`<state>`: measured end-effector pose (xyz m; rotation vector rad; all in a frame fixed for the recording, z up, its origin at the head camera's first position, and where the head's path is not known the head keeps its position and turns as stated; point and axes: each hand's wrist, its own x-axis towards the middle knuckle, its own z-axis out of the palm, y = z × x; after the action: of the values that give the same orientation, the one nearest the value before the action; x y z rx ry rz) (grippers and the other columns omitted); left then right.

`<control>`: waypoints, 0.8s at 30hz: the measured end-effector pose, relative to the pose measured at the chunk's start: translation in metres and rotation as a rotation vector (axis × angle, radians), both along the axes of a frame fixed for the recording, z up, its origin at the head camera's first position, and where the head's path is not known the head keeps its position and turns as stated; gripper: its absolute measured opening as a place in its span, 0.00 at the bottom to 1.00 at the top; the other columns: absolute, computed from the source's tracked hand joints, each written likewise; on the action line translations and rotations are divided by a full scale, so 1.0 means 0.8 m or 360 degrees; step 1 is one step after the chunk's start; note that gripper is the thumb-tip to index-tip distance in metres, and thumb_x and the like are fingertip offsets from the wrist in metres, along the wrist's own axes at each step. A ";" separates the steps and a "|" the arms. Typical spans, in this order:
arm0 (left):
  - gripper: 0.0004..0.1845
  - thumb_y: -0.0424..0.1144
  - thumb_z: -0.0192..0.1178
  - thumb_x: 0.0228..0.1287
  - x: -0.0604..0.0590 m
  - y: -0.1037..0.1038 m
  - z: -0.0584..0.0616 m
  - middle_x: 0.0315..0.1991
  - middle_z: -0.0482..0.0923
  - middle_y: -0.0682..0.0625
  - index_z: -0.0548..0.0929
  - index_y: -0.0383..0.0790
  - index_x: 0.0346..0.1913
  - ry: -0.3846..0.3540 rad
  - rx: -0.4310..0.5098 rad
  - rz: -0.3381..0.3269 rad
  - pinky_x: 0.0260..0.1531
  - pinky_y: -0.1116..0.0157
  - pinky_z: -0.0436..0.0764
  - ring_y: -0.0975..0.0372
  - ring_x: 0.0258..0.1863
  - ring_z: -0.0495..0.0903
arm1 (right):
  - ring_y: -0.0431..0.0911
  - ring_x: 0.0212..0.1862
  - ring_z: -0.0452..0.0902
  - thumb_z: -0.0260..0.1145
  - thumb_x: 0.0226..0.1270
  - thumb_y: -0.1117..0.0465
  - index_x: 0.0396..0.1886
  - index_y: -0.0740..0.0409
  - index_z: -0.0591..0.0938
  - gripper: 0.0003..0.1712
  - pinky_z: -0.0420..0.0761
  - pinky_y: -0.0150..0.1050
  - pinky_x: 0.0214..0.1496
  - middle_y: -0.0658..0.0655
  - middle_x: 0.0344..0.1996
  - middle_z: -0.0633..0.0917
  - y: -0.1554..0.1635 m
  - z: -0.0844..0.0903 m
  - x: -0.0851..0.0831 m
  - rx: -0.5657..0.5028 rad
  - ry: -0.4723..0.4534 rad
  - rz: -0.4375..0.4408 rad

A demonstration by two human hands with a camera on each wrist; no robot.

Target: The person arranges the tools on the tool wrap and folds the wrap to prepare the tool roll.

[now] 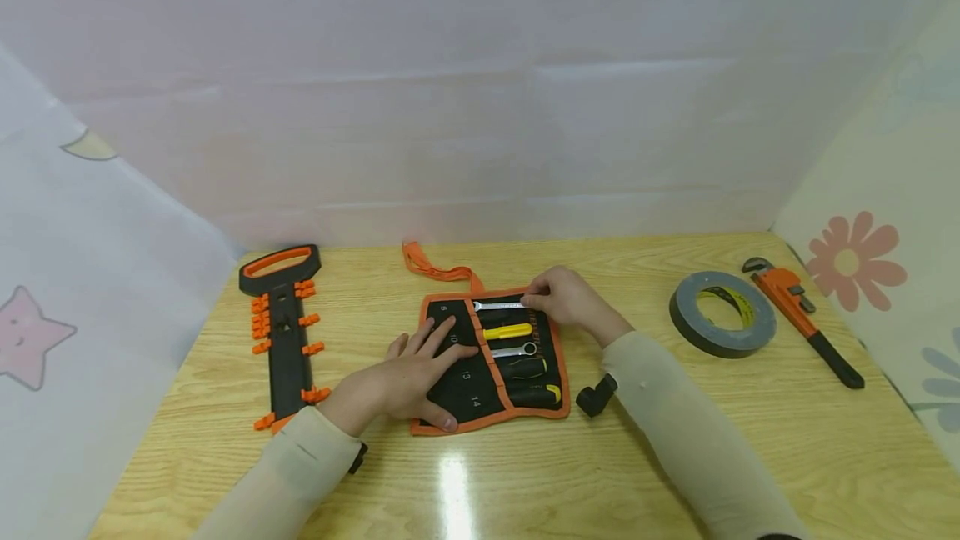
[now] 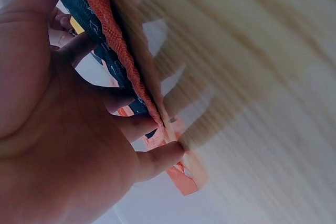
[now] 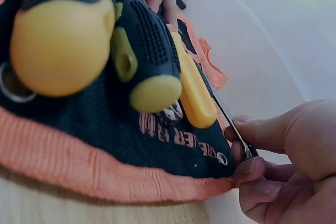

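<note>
A black tool pouch with orange edging [image 1: 474, 422] lies unrolled on the table, an orange strap [image 1: 442, 273] trailing from its far edge. Spread fingers of my left hand [image 1: 408, 373] rest on its numbered pocket side. At the far right corner my right hand [image 1: 564, 297] pinches the end of a silver wrench [image 1: 497, 305] between thumb and fingers; the wrench's other end reaches the pocket seam. Below it, a yellow-handled tool [image 1: 507, 331], a ring-ended wrench [image 1: 513, 351] and two black-and-yellow handles [image 3: 147, 51] stick out of the pockets.
Left of the pouch lies a black rack with orange clips [image 1: 288, 357]. To the right are a roll of grey tape [image 1: 686, 307] and an orange pipe wrench [image 1: 795, 307]. Pale cloth walls [image 1: 480, 123] stand behind and beside the wooden table [image 1: 600, 482].
</note>
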<state>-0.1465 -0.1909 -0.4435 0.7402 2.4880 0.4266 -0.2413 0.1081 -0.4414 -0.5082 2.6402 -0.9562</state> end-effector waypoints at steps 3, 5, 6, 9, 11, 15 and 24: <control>0.59 0.71 0.76 0.53 -0.002 -0.003 -0.009 0.91 0.28 0.43 0.56 0.72 0.85 0.0020 0.0015 -0.0002 0.75 0.21 0.46 0.34 0.88 0.34 | 0.45 0.34 0.79 0.69 0.81 0.55 0.43 0.56 0.94 0.12 0.78 0.39 0.38 0.55 0.39 0.91 -0.009 -0.002 -0.001 0.0008 0.0006 -0.0017; 0.59 0.71 0.76 0.52 -0.002 -0.004 -0.008 0.91 0.28 0.44 0.57 0.72 0.85 0.0020 0.0022 -0.0004 0.75 0.21 0.45 0.34 0.88 0.33 | 0.45 0.34 0.80 0.69 0.81 0.54 0.44 0.56 0.94 0.12 0.80 0.40 0.39 0.55 0.39 0.91 -0.016 -0.004 -0.001 0.0002 0.0001 -0.0031; 0.58 0.71 0.76 0.52 -0.001 -0.004 -0.009 0.91 0.28 0.43 0.57 0.72 0.85 0.0026 0.0030 -0.0007 0.75 0.21 0.45 0.34 0.88 0.33 | 0.45 0.35 0.81 0.69 0.81 0.54 0.45 0.56 0.94 0.12 0.81 0.40 0.40 0.55 0.40 0.92 -0.019 -0.005 -0.001 0.0001 -0.0001 -0.0036; 0.58 0.71 0.76 0.52 0.000 -0.003 -0.003 0.91 0.29 0.44 0.57 0.71 0.85 0.0009 0.0037 -0.0005 0.75 0.21 0.45 0.34 0.88 0.34 | 0.45 0.38 0.83 0.69 0.81 0.55 0.48 0.57 0.93 0.12 0.83 0.42 0.43 0.56 0.43 0.92 -0.025 -0.007 -0.001 -0.0005 0.0001 -0.0036; 0.58 0.70 0.76 0.53 0.001 -0.001 0.000 0.91 0.29 0.43 0.58 0.70 0.85 0.0004 0.0036 0.0000 0.76 0.22 0.45 0.34 0.88 0.33 | 0.46 0.40 0.83 0.69 0.80 0.57 0.52 0.58 0.92 0.12 0.84 0.43 0.46 0.57 0.46 0.91 -0.025 -0.008 0.000 -0.0012 0.0005 -0.0040; 0.58 0.69 0.78 0.53 0.002 0.001 0.006 0.91 0.29 0.43 0.58 0.70 0.85 -0.0008 0.0011 0.0011 0.76 0.22 0.45 0.34 0.88 0.33 | 0.46 0.41 0.85 0.69 0.79 0.63 0.58 0.60 0.90 0.14 0.86 0.44 0.47 0.59 0.46 0.91 -0.020 -0.008 -0.001 -0.0017 0.0017 -0.0057; 0.57 0.65 0.79 0.55 0.004 0.005 0.015 0.90 0.31 0.41 0.59 0.65 0.85 -0.0025 -0.0007 0.0017 0.77 0.23 0.45 0.34 0.88 0.34 | 0.47 0.42 0.87 0.72 0.78 0.60 0.51 0.59 0.91 0.10 0.87 0.47 0.50 0.57 0.43 0.92 -0.014 -0.011 -0.001 0.0138 0.0248 0.0011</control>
<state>-0.1431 -0.1872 -0.4313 0.7198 2.4785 0.4290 -0.2420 0.0967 -0.4505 -0.5935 2.8016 -0.8268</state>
